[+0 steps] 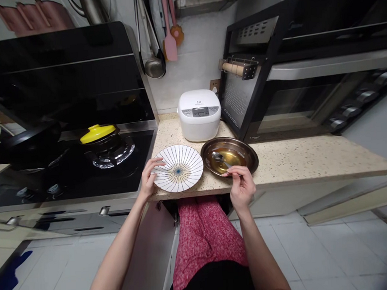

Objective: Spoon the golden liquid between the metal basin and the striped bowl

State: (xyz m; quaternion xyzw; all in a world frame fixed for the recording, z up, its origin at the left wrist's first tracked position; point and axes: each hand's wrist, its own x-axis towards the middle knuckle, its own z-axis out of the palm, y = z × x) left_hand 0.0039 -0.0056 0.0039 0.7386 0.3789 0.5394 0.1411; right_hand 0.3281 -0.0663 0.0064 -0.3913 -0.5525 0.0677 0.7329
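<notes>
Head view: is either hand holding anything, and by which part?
The left hand grips the white line-patterned round plate at its left rim. The right hand pinches the handle end of the metal spoon in the brown bowl.

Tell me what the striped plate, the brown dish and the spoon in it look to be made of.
Striped plate: likely glazed ceramic, white with thin dark painted lines. Brown dish: possibly tinted glass or polished metal; its glossy surface reflects light, so it stays open. Spoon: looks like stainless steel, with a silvery, mirror-like bowl.
</notes>
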